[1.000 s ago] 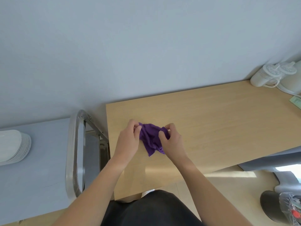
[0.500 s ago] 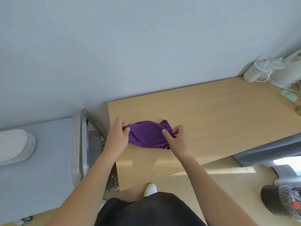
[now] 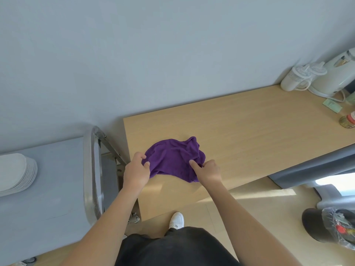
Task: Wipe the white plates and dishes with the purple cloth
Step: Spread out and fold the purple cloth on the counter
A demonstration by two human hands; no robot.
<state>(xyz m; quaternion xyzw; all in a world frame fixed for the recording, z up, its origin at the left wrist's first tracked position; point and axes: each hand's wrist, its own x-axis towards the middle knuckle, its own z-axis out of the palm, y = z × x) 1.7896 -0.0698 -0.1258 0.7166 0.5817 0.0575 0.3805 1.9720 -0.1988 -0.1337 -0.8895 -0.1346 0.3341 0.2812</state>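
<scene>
Left hand: fingers curled, pinching the cloth's left edge.
Right hand: pinching its right edge.
Cloth: spread on the bench.

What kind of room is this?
Probably a kitchen or pantry corner, though I can't be sure: a stack of white oval plates waits on a grey cart, a white electric kettle stands on the light wooden counter, and the left hand and right hand hold a purple cloth.
</scene>
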